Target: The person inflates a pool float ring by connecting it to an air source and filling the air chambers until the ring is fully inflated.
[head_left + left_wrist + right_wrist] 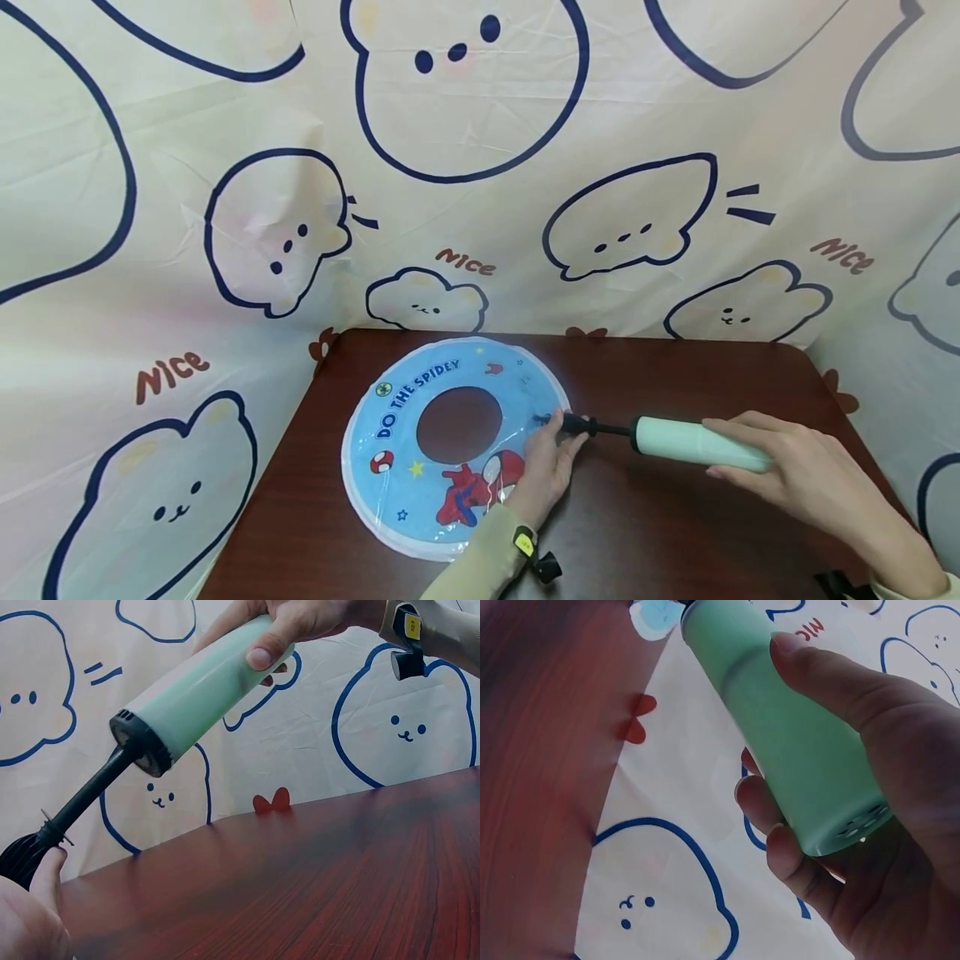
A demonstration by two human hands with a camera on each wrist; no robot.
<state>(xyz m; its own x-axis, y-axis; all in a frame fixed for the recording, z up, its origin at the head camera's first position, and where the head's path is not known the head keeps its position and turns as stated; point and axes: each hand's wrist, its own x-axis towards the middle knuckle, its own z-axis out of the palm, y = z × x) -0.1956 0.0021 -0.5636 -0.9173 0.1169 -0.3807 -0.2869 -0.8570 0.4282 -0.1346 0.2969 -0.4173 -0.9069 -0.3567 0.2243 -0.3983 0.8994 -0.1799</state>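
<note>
A blue swim ring (401,496) with a white rim, cartoon figures and the words "DO THE SPIDEY" lies on the table. My left hand (546,467) is at its right side and grips the black end piece (576,423) of a hand pump, right by the ring's surface. From there a thin black shaft (94,787) runs out to the pump's mint-green barrel (693,442). Around the far end of that barrel my right hand (810,471) is wrapped, thumb along the side in the right wrist view. The pump tilts up toward the right hand in the left wrist view.
The dark brown wooden table (675,525) runs back to a pale cloth (480,217) printed with blue-outlined cartoon shapes, which hangs behind and at both sides. A black strap with a small camera (546,568) sits on the left wrist.
</note>
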